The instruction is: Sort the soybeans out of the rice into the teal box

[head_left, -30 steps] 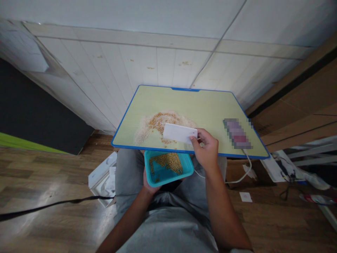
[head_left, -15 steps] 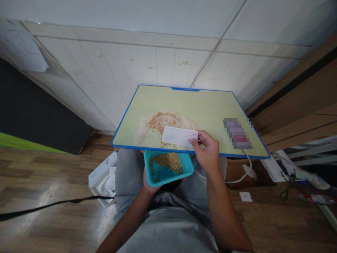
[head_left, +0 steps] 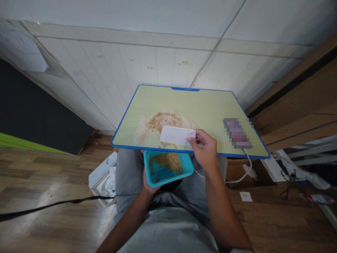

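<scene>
My right hand [head_left: 205, 149] is closed on one end of a white card [head_left: 177, 135], held flat over the near edge of the blue-rimmed tabletop [head_left: 205, 105]. Behind the card lies a heap of white rice mixed with yellow beans [head_left: 160, 121]. A few beans [head_left: 166, 144] lie between the card and the table edge. My left hand [head_left: 149, 182] grips from underneath a teal tray [head_left: 168, 168] held just below the table edge. The tray holds several yellow beans [head_left: 168, 161].
A blurred-out device [head_left: 237, 133] with a white cable [head_left: 244, 168] lies at the table's right side. White boxes [head_left: 104, 175] and a black cable [head_left: 52, 205] are on the wooden floor at left. Cardboard panels [head_left: 297, 105] lean at right.
My right hand has drawn the white card a little toward the table's near edge and slightly left. The teal tray has stayed in place.
</scene>
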A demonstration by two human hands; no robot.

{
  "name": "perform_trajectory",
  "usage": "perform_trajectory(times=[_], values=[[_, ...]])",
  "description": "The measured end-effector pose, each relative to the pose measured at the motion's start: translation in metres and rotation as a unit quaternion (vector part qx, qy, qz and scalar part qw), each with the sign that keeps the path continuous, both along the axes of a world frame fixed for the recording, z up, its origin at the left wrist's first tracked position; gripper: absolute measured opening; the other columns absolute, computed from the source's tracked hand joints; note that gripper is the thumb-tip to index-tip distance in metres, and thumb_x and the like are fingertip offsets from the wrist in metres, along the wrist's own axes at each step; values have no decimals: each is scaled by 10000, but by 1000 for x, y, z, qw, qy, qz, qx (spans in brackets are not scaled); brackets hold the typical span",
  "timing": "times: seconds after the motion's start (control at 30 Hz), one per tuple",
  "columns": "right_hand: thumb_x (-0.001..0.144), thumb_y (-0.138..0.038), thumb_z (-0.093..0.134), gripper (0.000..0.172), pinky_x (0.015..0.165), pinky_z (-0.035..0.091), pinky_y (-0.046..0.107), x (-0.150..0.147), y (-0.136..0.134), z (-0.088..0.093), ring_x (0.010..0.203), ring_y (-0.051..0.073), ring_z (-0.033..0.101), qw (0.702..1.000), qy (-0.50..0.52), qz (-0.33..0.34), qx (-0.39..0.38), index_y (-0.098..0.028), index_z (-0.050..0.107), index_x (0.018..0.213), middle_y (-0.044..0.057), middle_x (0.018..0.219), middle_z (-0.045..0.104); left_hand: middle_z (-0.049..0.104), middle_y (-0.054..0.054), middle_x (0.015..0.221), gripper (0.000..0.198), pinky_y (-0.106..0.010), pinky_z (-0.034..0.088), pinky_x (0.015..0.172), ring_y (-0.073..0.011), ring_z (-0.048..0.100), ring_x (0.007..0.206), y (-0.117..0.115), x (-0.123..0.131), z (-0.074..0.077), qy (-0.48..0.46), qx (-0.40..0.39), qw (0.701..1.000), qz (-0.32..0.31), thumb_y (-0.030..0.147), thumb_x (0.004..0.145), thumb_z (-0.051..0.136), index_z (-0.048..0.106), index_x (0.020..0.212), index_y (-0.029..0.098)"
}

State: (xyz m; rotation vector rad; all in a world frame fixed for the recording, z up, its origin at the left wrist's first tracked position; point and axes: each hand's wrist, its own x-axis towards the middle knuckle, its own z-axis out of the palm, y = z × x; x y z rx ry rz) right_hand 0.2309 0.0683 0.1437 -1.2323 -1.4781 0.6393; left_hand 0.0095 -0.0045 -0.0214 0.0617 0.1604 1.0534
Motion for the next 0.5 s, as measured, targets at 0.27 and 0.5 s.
perform_trajectory(times=[0.27, 0.5], values=[[908, -300, 670, 124, 671, 536, 305, -4, 2, -2, 742, 195, 702, 1000, 7, 4, -4, -242, 752, 981, -2, 820, 760, 639, -37, 1639, 750, -498, 29, 1407, -269, 345, 1687, -2, 0, 3, 5, 2, 1000, 18, 618, 1112, 192, 708, 1509, 245], [900, -307, 686, 114, 666, 531, 307, -4, 1, -1, 725, 188, 682, 1000, 19, 13, -15, -242, 757, 960, -4, 804, 753, 598, -27, 1678, 742, -497, 35, 1411, -267, 290, 1708, 2, 3, 11, 4, -4, 1000, 24, 639, 1111, 225, 672, 1546, 237]])
